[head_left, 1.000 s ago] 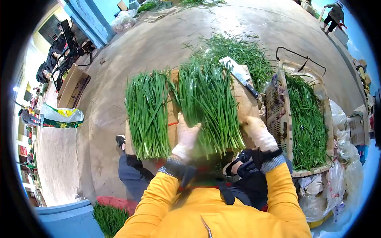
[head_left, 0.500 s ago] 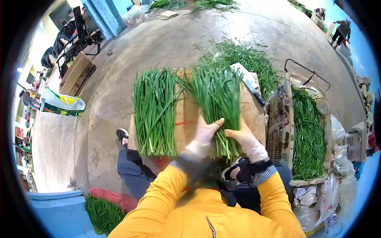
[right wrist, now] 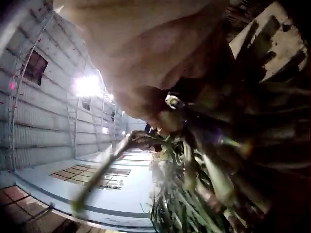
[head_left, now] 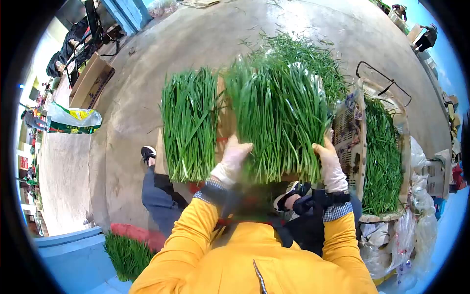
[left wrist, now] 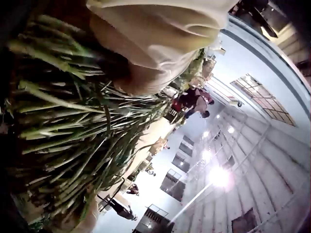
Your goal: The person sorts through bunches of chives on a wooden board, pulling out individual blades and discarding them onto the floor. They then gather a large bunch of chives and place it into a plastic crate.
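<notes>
A wide bundle of garlic chives (head_left: 281, 122) lies on the wooden board (head_left: 223, 122), pale stem ends toward the body. My gloved left hand (head_left: 232, 159) holds its left side low on the stems, thumb on top. On the opposite side, my gloved right hand (head_left: 329, 161) grips the edge stems, thumb over them. Fingers of both hands are partly hidden by the leaves. In the left wrist view, the glove (left wrist: 155, 48) lies against the cut stems (left wrist: 73, 141). A second, narrower bundle (head_left: 190, 127) rests on the board's left part.
Loose chives (head_left: 303, 59) are heaped beyond the board. To the right stands a plastic crate (head_left: 353, 142) filled with chives, with plastic bags (head_left: 409, 235) beside it. More chives (head_left: 128, 257) lie by a red cloth at lower left. A cardboard box (head_left: 91, 81) sits on the floor.
The hands came together around the right bundle, then spread apart again with the bundle now wider between them. The knife beside it is now mostly covered by leaves.
</notes>
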A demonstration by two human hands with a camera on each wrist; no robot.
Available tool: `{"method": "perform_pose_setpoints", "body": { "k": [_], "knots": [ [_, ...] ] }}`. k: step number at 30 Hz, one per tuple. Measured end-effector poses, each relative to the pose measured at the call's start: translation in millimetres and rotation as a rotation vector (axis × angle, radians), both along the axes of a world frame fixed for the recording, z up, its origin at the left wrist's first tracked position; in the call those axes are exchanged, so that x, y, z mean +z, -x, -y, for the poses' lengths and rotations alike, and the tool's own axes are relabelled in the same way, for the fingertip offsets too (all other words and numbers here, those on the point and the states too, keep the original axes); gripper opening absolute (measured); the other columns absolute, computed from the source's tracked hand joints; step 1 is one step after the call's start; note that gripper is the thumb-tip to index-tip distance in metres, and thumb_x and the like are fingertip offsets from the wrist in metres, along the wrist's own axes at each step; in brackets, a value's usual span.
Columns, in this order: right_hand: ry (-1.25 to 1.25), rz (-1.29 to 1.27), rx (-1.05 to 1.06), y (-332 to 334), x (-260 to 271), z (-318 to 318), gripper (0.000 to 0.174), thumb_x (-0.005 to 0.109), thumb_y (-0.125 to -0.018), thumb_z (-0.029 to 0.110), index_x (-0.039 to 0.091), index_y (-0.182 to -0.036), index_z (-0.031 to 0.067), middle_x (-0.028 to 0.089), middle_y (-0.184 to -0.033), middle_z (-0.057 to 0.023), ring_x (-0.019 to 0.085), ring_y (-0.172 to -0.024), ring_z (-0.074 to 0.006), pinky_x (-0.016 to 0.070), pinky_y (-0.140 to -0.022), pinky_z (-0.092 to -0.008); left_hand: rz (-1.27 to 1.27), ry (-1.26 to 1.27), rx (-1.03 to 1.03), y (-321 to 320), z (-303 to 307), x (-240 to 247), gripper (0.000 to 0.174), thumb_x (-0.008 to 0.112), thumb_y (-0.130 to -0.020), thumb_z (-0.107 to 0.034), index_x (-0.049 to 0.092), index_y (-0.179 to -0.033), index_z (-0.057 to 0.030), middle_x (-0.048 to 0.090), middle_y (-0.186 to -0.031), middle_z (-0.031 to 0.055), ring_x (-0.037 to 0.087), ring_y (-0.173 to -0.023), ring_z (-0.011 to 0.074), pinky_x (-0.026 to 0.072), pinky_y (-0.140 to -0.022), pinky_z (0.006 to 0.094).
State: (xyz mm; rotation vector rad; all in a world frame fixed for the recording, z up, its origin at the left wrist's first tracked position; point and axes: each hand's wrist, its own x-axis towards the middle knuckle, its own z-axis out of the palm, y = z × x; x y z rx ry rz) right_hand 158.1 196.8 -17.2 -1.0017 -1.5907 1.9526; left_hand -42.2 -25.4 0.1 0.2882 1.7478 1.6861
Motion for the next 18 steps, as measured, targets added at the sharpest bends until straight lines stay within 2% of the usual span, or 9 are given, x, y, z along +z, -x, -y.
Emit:
{"method": "perform_pose_setpoints", "body": {
  "k": [1,2,3,5,7,9,13,15,18],
  "knots": [
    [-0.137,0.027,-0.024,0.8,-12.2,-9.8,0.058,0.062,-0.088,0.007,0.043,-0.142,0.0009,0.057,-0.128,-0.0071,0.056,-0.105,-0.0162,0.0445,-0.093,-0.0278,-0.146,0.141,-0.045,5.1,-1.8,6.4,0.076,0.072,-0.075,-0.007,0.037,-0.143,0.0016,0.057,-0.116,0.0126,0.057,-0.099,0.0224,0.0494,-0.087,0.0319],
    [-0.233,0.213,-0.036,0.1,-7.3,-13.3,0.074,0.068,-0.085,0.013,0.032,-0.147,-0.0035,0.042,-0.146,-0.0185,0.044,-0.130,-0.0250,0.0347,-0.107,-0.0294,-0.262,0.359,-0.068,10.7,-3.9,8.3,0.089,0.075,-0.072,-0.011,0.029,-0.148,0.0015,0.050,-0.131,0.0189,0.052,-0.115,0.0266,0.0444,-0.097,0.0337],
    [-0.229,0.217,-0.036,1.5,-4.1,-14.3,0.074,0.068,-0.085,0.013,0.032,-0.147,-0.0035,0.042,-0.146,-0.0185,0.044,-0.130,-0.0250,0.0347,-0.107,-0.0294,-0.424,0.545,-0.027,10.9,-5.5,-4.6,0.093,0.075,-0.074,-0.010,0.023,-0.151,0.0008,0.040,-0.145,0.0213,0.043,-0.129,0.0268,0.0359,-0.107,0.0339],
    [-0.439,0.388,0.030,-1.1,2.8,-8.3,0.079,0.070,-0.085,0.020,0.028,-0.148,-0.0039,0.039,-0.148,-0.0222,0.039,-0.136,-0.0273,0.0294,-0.111,-0.0300,-0.326,0.367,0.062,8.7,1.5,-10.5,0.091,0.076,-0.077,-0.012,0.024,-0.150,0.0005,0.034,-0.152,0.0206,0.035,-0.138,0.0277,0.0290,-0.112,0.0329],
    [-0.392,0.403,0.100,-3.6,14.1,2.2,0.081,0.070,-0.086,0.025,0.027,-0.148,-0.0043,0.036,-0.150,-0.0255,0.034,-0.140,-0.0305,0.0251,-0.114,-0.0317,-0.324,0.228,0.068,9.2,7.2,-23.4,0.089,0.077,-0.080,-0.016,0.025,-0.150,0.0018,0.033,-0.152,0.0193,0.033,-0.140,0.0275,0.0294,-0.112,0.0318],
    [-0.683,0.539,0.155,-3.4,16.5,11.7,0.082,0.070,-0.087,0.029,0.027,-0.148,-0.0043,0.036,-0.148,-0.0275,0.035,-0.139,-0.0339,0.0262,-0.115,-0.0342,-0.195,0.131,-0.021,8.9,6.0,-10.8,0.091,0.079,-0.080,-0.020,0.025,-0.149,0.0038,0.030,-0.154,0.0201,0.030,-0.142,0.0269,0.0273,-0.113,0.0308],
    [-1.133,0.301,-0.005,-2.6,51.1,45.8,0.059,0.068,-0.084,0.007,0.045,-0.138,-0.0033,0.054,-0.133,-0.0219,0.052,-0.124,-0.0329,0.0367,-0.109,-0.0353,-0.329,0.272,-0.056,8.1,11.4,-8.3,0.087,0.077,-0.083,-0.023,0.026,-0.148,0.0041,0.038,-0.149,0.0216,0.036,-0.139,0.0297,0.0296,-0.112,0.0325],
    [-0.951,0.030,0.115,6.6,70.8,80.5,0.042,0.065,-0.079,-0.007,0.061,-0.120,0.0020,0.063,-0.118,-0.0161,0.061,-0.112,-0.0289,0.0482,-0.097,-0.0334,-0.422,0.354,-0.114,18.1,18.1,0.0,0.080,0.072,-0.088,-0.022,0.027,-0.148,0.0038,0.041,-0.146,0.0236,0.039,-0.136,0.0304,0.0312,-0.112,0.0336],
    [-1.179,0.118,0.318,33.2,87.6,106.0,0.040,0.062,-0.078,-0.006,0.063,-0.115,0.0069,0.065,-0.113,-0.0166,0.062,-0.109,-0.0305,0.0504,-0.094,-0.0367,-1.063,0.224,-0.097,43.3,10.6,23.8,0.068,0.063,-0.091,-0.024,0.032,-0.147,0.0012,0.045,-0.143,0.0228,0.044,-0.132,0.0333,0.0319,-0.111,0.0414]
  ]
}}
